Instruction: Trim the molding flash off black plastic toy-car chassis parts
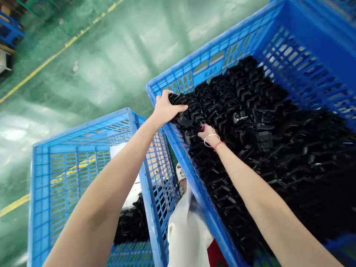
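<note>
A large blue crate on the right holds rows of tightly packed black plastic parts; their exact kind is hard to make out. At its near-left corner my left hand grips a few of the black parts, thumb on this side and fingers curled over behind them. Lower and to the right, my right hand is closed just above the black parts, with a small red bit showing at its fingertips. What that bit belongs to is too small to tell. A white bangle and a red string circle the right wrist.
A second blue crate stands on the left, with black parts and white sheets inside. My light-clothed leg is between the crates. Yellow lines mark the green floor.
</note>
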{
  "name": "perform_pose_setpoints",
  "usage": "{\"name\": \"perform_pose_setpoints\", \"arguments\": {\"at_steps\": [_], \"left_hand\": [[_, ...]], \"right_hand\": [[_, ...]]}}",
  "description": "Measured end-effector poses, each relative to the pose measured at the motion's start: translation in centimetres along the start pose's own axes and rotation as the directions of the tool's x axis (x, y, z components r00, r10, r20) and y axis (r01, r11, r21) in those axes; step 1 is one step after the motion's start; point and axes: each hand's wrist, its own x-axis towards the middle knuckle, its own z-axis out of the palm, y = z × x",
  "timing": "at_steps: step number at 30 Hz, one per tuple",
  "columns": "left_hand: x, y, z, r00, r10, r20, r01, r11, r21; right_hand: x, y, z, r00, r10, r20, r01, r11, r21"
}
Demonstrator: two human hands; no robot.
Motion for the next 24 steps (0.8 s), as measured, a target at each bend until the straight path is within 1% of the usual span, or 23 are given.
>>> {"name": "perform_pose_setpoints", "arguments": {"at_steps": [2, 4, 6, 8, 10, 12, 14, 18, 19, 21, 23, 24], "left_hand": [[0.6, 0.1, 1.0, 1.000, 0.004, -0.004, -0.003, 0.976, 0.217], [0.7, 0.6, 2.0, 0.999, 0.020, 0.043, -0.035, 0.916, 0.399], [0.5, 1.2, 3.1, 0.991, 0.058, 0.120, -0.112, 0.847, 0.519], [0.2, 1.4, 4.4, 0.971, 0.120, 0.207, -0.221, 0.783, 0.581], [-0.1, 1.2, 5.7, 0.937, 0.180, 0.300, -0.333, 0.719, 0.610], [-0.4, 0.4, 6.9, 0.900, 0.203, 0.386, -0.417, 0.662, 0.623], [-0.8, -0.7, 8.0, 0.876, 0.174, 0.451, -0.451, 0.627, 0.635], [-1.8, -2.5, 9.6, 0.842, 0.092, 0.531, -0.476, 0.589, 0.653], [-2.0, -2.7, 9.8, 0.831, 0.086, 0.550, -0.487, 0.590, 0.644], [-2.2, -3.0, 10.0, 0.806, 0.084, 0.587, -0.504, 0.619, 0.603], [-1.9, -3.3, 9.9, 0.790, 0.070, 0.609, -0.482, 0.684, 0.548], [-1.5, -3.4, 9.7, 0.788, 0.050, 0.613, -0.450, 0.727, 0.519]], "right_hand": [[-1.1, 0.8, 0.0, 0.999, -0.047, 0.013, 0.047, 0.999, 0.019], [-2.4, 1.3, -0.2, 0.993, -0.113, 0.019, 0.112, 0.993, 0.035], [-3.5, 1.5, -0.4, 0.984, -0.174, 0.029, 0.173, 0.984, 0.037], [-4.3, 1.7, -0.7, 0.974, -0.221, 0.048, 0.220, 0.975, 0.028], [-4.7, 2.0, -0.9, 0.966, -0.249, 0.071, 0.249, 0.968, 0.018], [-4.9, 2.4, -1.2, 0.960, -0.265, 0.092, 0.265, 0.964, 0.012], [-5.0, 2.9, -1.6, 0.954, -0.279, 0.115, 0.279, 0.960, 0.012], [-5.1, 3.7, -2.3, 0.931, -0.324, 0.166, 0.323, 0.946, 0.038], [-5.1, 3.9, -2.4, 0.925, -0.335, 0.178, 0.331, 0.942, 0.050], [-5.2, 4.3, -2.6, 0.918, -0.345, 0.195, 0.337, 0.939, 0.072], [-5.4, 4.6, -2.8, 0.916, -0.346, 0.203, 0.334, 0.938, 0.091], [-5.5, 4.7, -2.8, 0.916, -0.345, 0.204, 0.332, 0.938, 0.099]]}}
